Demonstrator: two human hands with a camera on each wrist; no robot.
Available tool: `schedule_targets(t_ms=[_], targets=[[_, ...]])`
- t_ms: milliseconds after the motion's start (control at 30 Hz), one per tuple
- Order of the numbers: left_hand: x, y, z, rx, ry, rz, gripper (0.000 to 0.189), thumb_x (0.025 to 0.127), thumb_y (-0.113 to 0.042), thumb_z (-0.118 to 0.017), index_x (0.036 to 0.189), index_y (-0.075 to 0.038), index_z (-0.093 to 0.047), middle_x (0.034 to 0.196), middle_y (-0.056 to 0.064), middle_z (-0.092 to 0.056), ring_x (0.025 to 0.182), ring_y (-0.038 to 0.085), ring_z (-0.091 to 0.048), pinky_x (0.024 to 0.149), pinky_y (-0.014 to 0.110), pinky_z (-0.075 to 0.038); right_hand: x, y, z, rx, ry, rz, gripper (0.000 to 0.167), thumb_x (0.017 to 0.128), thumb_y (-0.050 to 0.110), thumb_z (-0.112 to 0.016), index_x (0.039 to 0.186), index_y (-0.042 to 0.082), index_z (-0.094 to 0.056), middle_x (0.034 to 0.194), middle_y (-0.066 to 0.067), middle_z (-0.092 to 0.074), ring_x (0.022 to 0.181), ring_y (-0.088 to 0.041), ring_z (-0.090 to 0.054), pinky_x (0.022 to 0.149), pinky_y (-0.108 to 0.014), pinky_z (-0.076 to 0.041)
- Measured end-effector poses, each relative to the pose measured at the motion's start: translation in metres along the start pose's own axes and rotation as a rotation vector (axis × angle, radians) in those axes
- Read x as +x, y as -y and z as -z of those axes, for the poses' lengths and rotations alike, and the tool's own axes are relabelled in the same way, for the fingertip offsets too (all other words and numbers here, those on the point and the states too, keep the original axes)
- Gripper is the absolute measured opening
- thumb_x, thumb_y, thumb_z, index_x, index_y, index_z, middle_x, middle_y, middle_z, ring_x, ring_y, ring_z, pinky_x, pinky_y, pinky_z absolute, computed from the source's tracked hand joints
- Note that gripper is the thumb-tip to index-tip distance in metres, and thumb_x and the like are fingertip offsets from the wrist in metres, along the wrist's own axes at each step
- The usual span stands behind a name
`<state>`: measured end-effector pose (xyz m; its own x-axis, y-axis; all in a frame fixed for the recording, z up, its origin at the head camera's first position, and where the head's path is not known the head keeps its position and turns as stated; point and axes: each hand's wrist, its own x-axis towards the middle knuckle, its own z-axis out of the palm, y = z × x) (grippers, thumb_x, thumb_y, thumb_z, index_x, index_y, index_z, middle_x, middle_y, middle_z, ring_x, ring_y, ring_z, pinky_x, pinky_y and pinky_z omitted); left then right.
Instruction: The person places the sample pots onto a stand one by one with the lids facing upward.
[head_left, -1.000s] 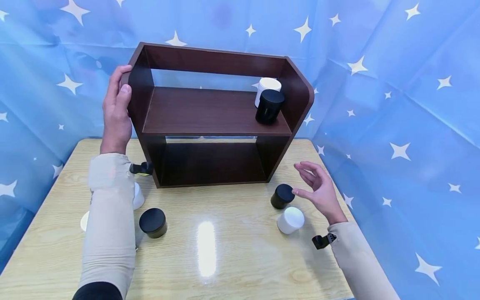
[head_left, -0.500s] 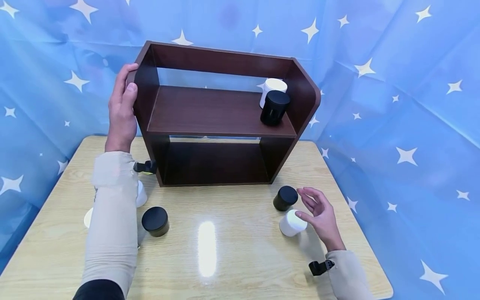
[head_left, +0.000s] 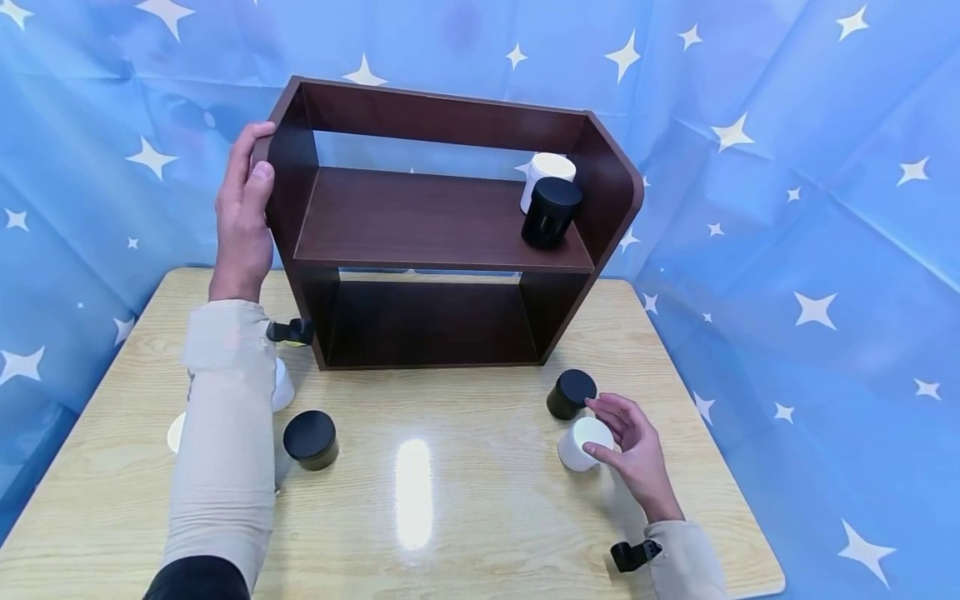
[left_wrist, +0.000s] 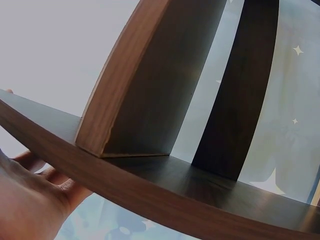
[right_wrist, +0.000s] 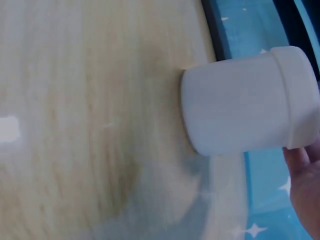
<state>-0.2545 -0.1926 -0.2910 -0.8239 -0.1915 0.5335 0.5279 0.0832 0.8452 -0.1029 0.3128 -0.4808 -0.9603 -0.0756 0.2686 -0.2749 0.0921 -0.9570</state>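
Observation:
My left hand (head_left: 243, 212) holds the left side panel of a dark brown two-tier shelf (head_left: 427, 221); its thumb lies along the outer front edge. The left wrist view shows the palm and fingers (left_wrist: 75, 192) partly behind that panel (left_wrist: 150, 187). At the right, my right hand (head_left: 637, 454) is beside a white lidded jar (head_left: 581, 446) standing upright on the table. Its thumb and fingers are parted and curved about the lid. The right wrist view has the white jar (right_wrist: 240, 105) with part of the hand (right_wrist: 307, 185) near its lid. A black jar (head_left: 572, 393) stands just behind.
On the upper shelf's right end stand a white jar (head_left: 550, 167) and, before it, a black jar (head_left: 552, 212). Another black jar (head_left: 311, 439) is on the table (head_left: 480, 500) at the left. White jars (head_left: 282, 387) are partly hidden by my left sleeve (head_left: 228, 433).
My right hand has moved down and left, from beside the black jar to the white jar. The left hand keeps its hold on the shelf. The head view has shifted slightly.

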Motion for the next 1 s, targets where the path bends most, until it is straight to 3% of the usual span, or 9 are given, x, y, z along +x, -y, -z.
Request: schedule_targets(t_ms=[233,433,733,1000], targets=[[-0.001,-0.002,-0.001,0.020,-0.003,0.005,0.045,0.099,-0.032,-0.042,0.144,-0.033,-0.050,0.149,-0.002,-0.045,0.131,0.017,-0.042,0.101,0.034,-0.040,-0.005,-0.001,-0.002,-0.049,-0.068,-0.036,0.071,0.071,-0.021,-0.074,0.136,-0.015,-0.044,0.128,-0.016,-0.067,0.121,-0.012,-0.064,0.098,-0.019,-0.049],[0.000,-0.001,-0.001,0.017,-0.003,0.004,0.045,0.099,-0.031,-0.042,0.143,-0.034,-0.051,0.148,-0.002,-0.046,0.130,0.016,-0.042,0.099,0.033,-0.041,-0.009,-0.004,-0.005,-0.110,-0.088,-0.091,0.073,0.069,-0.019,-0.077,0.136,-0.012,-0.047,0.123,0.000,-0.069,0.118,-0.012,-0.064,0.093,-0.017,-0.048],[-0.001,-0.002,-0.002,0.005,-0.003,0.006,0.045,0.099,-0.031,-0.043,0.143,-0.033,-0.051,0.148,-0.002,-0.045,0.129,0.017,-0.042,0.098,0.033,-0.041,-0.013,-0.013,-0.015,-0.136,-0.111,-0.102,0.075,0.066,-0.018,-0.081,0.134,-0.007,-0.052,0.130,-0.011,-0.062,0.120,-0.008,-0.057,0.098,-0.013,-0.044],[0.002,0.004,0.000,-0.025,-0.004,-0.003,0.045,0.099,-0.030,-0.045,0.143,-0.031,-0.052,0.148,-0.001,-0.045,0.129,0.017,-0.042,0.099,0.033,-0.040,-0.015,-0.021,-0.021,-0.148,-0.151,-0.166,0.082,0.066,-0.015,-0.082,0.140,-0.001,-0.049,0.134,-0.016,-0.059,0.123,-0.007,-0.055,0.101,-0.012,-0.042]])
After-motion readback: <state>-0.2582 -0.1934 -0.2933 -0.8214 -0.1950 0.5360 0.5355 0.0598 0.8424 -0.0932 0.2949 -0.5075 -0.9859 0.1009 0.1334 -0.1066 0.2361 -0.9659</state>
